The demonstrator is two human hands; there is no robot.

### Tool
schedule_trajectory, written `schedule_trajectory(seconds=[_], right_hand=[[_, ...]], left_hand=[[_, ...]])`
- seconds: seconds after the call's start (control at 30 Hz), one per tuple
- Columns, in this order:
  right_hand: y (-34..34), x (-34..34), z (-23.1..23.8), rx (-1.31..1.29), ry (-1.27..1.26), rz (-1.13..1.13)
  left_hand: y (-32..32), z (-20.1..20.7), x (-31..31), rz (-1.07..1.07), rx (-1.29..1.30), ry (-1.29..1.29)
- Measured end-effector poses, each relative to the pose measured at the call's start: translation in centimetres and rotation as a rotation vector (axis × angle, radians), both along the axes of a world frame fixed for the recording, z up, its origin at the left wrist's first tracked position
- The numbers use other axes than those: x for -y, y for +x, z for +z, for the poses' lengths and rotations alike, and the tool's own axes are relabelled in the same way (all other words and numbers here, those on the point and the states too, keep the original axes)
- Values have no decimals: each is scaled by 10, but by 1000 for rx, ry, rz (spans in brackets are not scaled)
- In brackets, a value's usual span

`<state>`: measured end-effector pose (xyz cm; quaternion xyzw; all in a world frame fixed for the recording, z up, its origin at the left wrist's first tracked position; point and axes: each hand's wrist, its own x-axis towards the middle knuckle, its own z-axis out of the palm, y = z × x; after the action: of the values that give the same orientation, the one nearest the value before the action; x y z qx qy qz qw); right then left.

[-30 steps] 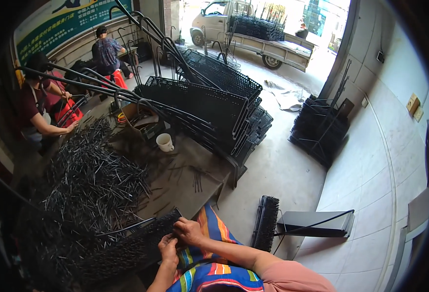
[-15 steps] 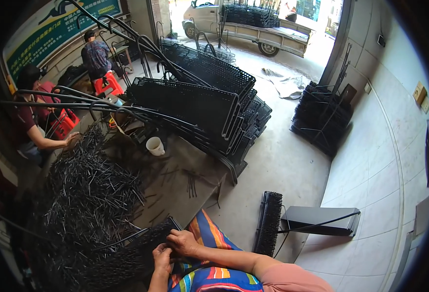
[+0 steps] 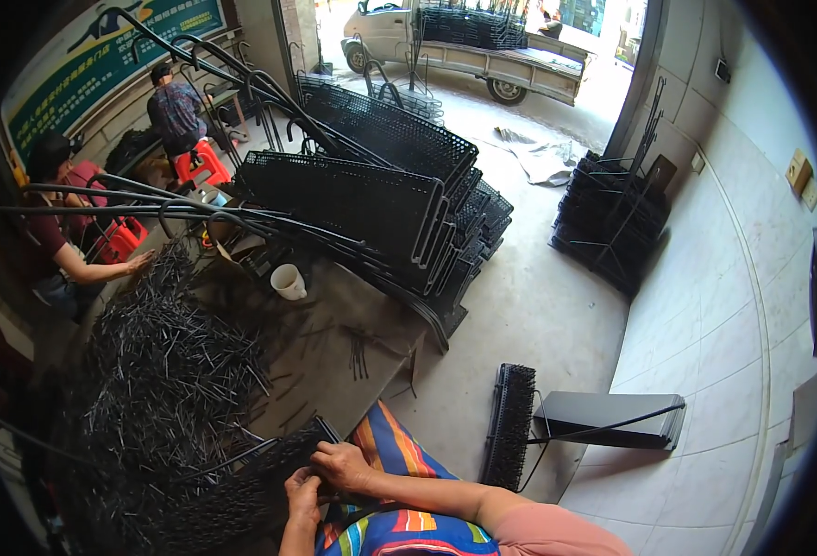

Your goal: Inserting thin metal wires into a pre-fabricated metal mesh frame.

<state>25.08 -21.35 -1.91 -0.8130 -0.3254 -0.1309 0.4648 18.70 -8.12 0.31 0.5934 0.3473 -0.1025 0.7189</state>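
Over my lap, both hands meet at the near edge of a long black rack [image 3: 232,496] covered with short dark nubs. My left hand [image 3: 303,496] is closed, thumb and fingers pinched together at this edge. Just above and to its right, my right hand [image 3: 342,466] curls its fingers against the rack's end, knuckles up. Whatever lies between the fingertips is too small and hidden to make out. Beyond the rack, a big heap of thin black rods [image 3: 177,361] covers the left of the worktable [image 3: 320,315].
A white mug [image 3: 288,282] stands on the table before stacked black perforated panels [image 3: 344,199] with long hooked bars. One co-worker's hand [image 3: 140,261] touches the heap; another person [image 3: 179,116] sits farther back. Right of me stand a bristly black rack [image 3: 509,426] and grey panels [image 3: 608,419].
The whole view has shifted slightly. My hands stay together at the same edge of the rack, with only small finger movement. The co-worker's hand remains at the heap.
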Motion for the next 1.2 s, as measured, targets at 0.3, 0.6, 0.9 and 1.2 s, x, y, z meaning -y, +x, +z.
schedule_trajectory(seconds=[0.3,0.6,0.9,1.2], right_hand=[[0,4,-1,11,-2,-15],[28,38,3,-535,396,118],[198,184,106,-364,1051,-618],[100,87,46,-630,539,-264]], left_hand=[[1,4,8,-2,1,5],[12,3,12,-76,44,-61],[-2,12,-12,-23,80,-155],[-8,11,-1,-57,-4,-205]])
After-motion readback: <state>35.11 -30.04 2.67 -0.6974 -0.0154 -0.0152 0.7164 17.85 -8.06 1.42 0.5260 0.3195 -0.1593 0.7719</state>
